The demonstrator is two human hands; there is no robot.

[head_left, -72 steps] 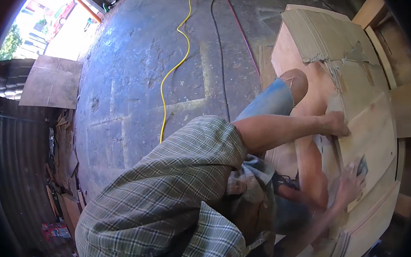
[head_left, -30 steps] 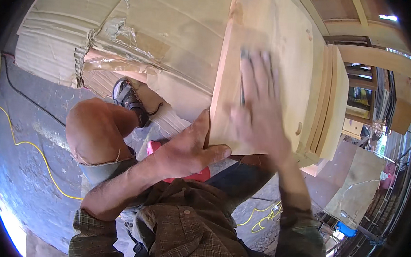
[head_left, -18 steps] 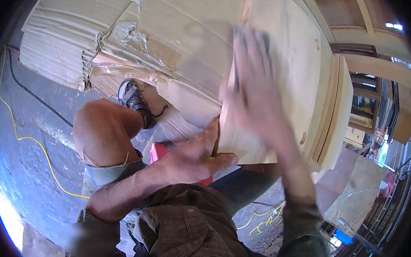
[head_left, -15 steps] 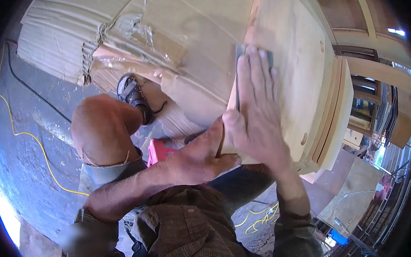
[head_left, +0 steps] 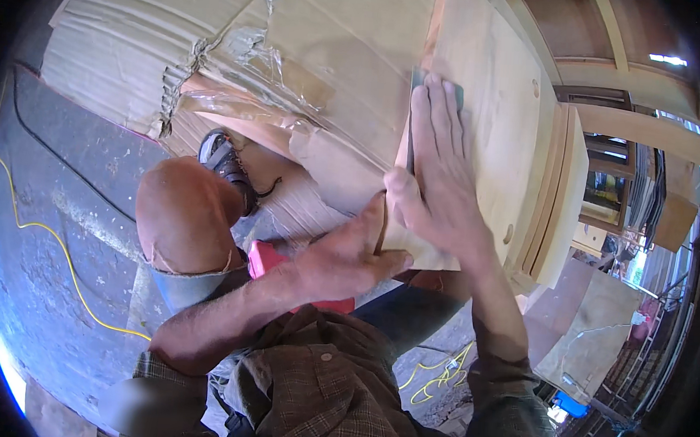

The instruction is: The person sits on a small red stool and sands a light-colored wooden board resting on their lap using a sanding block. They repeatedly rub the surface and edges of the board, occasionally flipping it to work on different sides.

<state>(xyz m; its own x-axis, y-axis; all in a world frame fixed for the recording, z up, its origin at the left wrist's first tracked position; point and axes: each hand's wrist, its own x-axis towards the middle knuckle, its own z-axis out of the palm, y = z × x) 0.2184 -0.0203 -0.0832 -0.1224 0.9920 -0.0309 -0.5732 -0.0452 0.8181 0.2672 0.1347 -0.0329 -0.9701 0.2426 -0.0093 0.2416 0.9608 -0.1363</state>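
the right hand (head_left: 442, 180) lies flat, fingers straight, on a dark pad (head_left: 458, 95) at the left side of the pale board (head_left: 501, 140). the left hand (head_left: 346, 260), thumb spread wide, touches its near left corner; i cannot tell if it grips.

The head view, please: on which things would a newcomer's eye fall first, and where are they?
Probably first on the right hand at the centre, fingers stretched over a dark flat pad on the pale wooden board. Next, the left hand, just below, with thumb and forefinger around the board's near left corner. Then the bright yellow cable curving across the grey floor at the left.
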